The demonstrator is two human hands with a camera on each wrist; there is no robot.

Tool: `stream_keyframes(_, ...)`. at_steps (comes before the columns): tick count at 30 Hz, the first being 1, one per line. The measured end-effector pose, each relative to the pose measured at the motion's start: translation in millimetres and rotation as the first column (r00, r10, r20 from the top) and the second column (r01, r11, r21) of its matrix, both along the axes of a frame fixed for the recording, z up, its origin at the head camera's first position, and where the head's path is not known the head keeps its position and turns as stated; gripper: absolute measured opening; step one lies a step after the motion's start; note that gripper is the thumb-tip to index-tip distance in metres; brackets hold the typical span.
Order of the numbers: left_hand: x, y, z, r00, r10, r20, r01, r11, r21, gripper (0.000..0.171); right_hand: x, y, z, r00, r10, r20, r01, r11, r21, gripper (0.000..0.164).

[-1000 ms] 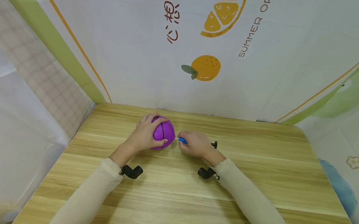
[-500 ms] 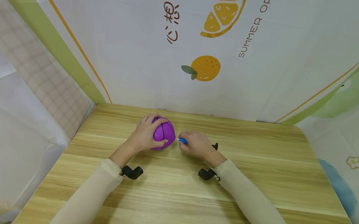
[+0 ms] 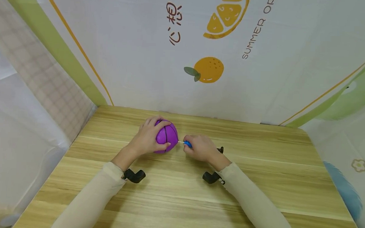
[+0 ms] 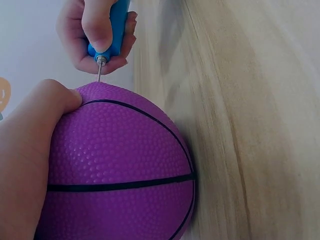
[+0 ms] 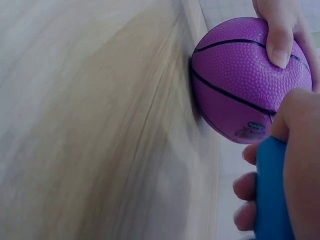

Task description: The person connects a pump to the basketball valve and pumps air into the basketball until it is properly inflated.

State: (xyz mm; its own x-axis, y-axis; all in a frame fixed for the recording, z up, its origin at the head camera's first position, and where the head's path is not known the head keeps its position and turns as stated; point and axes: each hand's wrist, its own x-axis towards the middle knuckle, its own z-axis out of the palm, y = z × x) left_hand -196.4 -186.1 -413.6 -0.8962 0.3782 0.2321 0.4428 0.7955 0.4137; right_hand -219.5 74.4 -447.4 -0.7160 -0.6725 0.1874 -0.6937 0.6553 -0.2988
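A small purple basketball [image 3: 166, 137] with black seams rests on the wooden table. My left hand [image 3: 147, 136] grips it from the left, thumb pressing its near side. In my right hand [image 3: 200, 147] is a blue hand pump [image 3: 187, 144], fingers wrapped round its body; a black end [image 3: 220, 150] sticks out beyond that hand. The pump's thin metal needle [image 4: 100, 72] reaches the ball's right side, its tip hidden at the surface. The right wrist view shows the pump body close up, while the needle is out of sight there.
The wooden table [image 3: 173, 201] has its back edge close behind the ball, against a white printed cloth [image 3: 147, 76]. More cloth hangs at the left and right sides. A black camera mount [image 3: 135, 175] juts from the left wrist, another [image 3: 211, 177] from the right.
My right hand and the pump have shifted slightly to the right, and more of the needle shows outside the ball. The left hand keeps its grip, nearly still.
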Motion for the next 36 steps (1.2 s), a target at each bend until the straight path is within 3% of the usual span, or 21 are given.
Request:
stream_keyframes(6, -0.3, -7.7, 0.6, 1.000, 0.026, 0.011, -0.026, 1.000, 0.010, 0.074, -1.9, 25.6, 7.0, 0.996, -0.084, 0.030, 0.083, 0.996, 0.028, 0.008)
stream_keyframes(14, -1.6, -9.2, -1.9, 0.999, 0.033, 0.025, -0.033, 0.999, 0.007, 0.077, -2.7, 51.1, 11.3, 0.999, -0.022, -0.040, 0.024, 0.998, 0.062, 0.014)
stream_keyframes(21, -2.5, -8.0, -4.9, 0.999, 0.035, 0.022, -0.035, 0.999, 0.031, 0.080, -0.2, 76.7, 7.3, 0.997, 0.049, -0.053, -0.044, 0.995, 0.090, 0.034)
stream_keyframes(25, -2.2, -7.7, -5.0, 0.999, 0.033, 0.014, -0.034, 0.999, 0.036, 0.081, 3.3, 88.7, 7.6, 0.999, 0.044, -0.031, -0.042, 0.997, 0.060, 0.045)
stream_keyframes(31, 0.6, -8.8, -5.1, 0.999, 0.039, 0.022, -0.040, 0.999, 0.036, 0.082, 6.2, 101.9, 1.1, 1.000, 0.025, -0.019, -0.024, 0.999, 0.025, 0.037)
stream_keyframes(36, 2.7, -8.4, -5.0, 0.999, 0.042, 0.013, -0.043, 0.999, 0.033, 0.083, 8.1, 110.5, -7.5, 1.000, -0.013, 0.023, 0.012, 0.999, 0.049, 0.041)
